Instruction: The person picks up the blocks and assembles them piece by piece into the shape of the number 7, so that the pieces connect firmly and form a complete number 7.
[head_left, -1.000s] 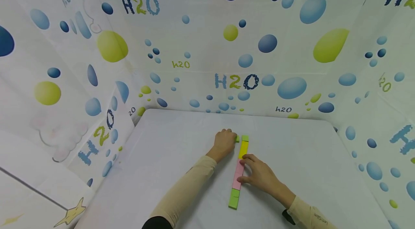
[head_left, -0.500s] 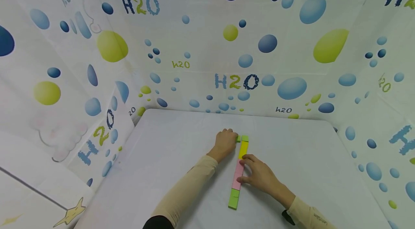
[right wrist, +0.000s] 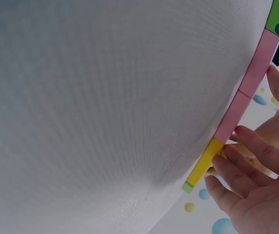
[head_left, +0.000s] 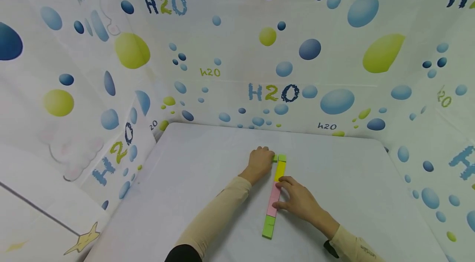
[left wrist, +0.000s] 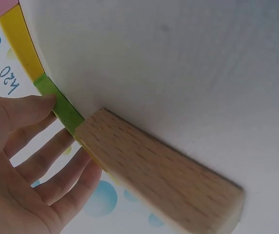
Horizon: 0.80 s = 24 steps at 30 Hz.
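A straight row of blocks runs away from the body: a green block (head_left: 269,228) nearest, two pink blocks (head_left: 273,196), a yellow block (head_left: 280,170) and a green block (head_left: 282,157) at the far end. Left of that far end, my left hand (head_left: 260,164) holds another green piece (head_left: 275,158), mostly hidden under the fingers. Up close, the left wrist view has the thumb against a green face (left wrist: 64,105), and a bare-wood block side (left wrist: 164,170) beside the fingers. My right hand (head_left: 300,200) touches the row's right side with thumb and fingertips, around the pink blocks (right wrist: 260,63).
The row lies on a white-covered table (head_left: 208,146). Behind it rises a white backdrop (head_left: 230,35) printed with blue and green dots and "H2O" lettering. The left forearm (head_left: 219,212) reaches across the table left of the row.
My left hand has edged slightly right, bringing the green piece closer to the row's far end. The right hand keeps its place on the pink blocks. The head view has shifted a little.
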### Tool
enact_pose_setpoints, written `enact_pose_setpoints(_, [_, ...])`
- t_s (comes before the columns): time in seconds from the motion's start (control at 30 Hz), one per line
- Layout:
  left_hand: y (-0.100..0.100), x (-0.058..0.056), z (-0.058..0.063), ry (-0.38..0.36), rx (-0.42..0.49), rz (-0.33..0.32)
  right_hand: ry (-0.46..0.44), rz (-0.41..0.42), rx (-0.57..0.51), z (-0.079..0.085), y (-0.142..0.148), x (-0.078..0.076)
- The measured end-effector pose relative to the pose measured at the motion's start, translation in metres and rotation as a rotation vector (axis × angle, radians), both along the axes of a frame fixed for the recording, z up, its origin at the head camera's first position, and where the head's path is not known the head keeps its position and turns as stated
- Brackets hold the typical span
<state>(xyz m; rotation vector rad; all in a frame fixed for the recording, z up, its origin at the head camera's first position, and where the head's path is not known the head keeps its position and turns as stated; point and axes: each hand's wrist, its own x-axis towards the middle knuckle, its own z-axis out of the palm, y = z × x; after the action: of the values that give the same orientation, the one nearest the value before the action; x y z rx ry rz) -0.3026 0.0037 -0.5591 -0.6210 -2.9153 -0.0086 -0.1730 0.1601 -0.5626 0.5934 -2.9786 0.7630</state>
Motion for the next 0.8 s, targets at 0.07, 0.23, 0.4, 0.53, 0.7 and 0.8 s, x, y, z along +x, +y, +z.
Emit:
enact_pose_setpoints(0.07, [0.0003, 0.0003, 0.0000, -0.003, -0.001, 0.002, -0.002, 0.000, -0.003, -0.0001, 0.0000, 0.0002])
enact_pose_setpoints(0.23, [0.0008, 0.0003, -0.0015, -0.004, -0.010, 0.004, 0.004, -0.004, 0.012, -0.0028, 0.0007, -0.0006])
enact_pose_setpoints(0.4, [0.0006, 0.0002, -0.0016, -0.002, -0.016, 0.007, 0.006, -0.008, 0.019, -0.0040, 0.0009, -0.0015])
enact_pose_setpoints(0.53, [0.0004, 0.0005, -0.0008, -0.008, -0.015, 0.009, -0.002, -0.010, 0.012, -0.0026, 0.0005, -0.0009])
enact_pose_setpoints(0.7, [-0.0001, 0.0005, -0.0001, -0.015, -0.013, 0.009, -0.002, -0.011, 0.007, -0.0016, -0.0001, -0.0003])
enact_pose_setpoints(0.8, [-0.0005, 0.0004, 0.0003, -0.018, -0.016, 0.010, -0.001, -0.008, 0.012, -0.0011, -0.0006, -0.0006])
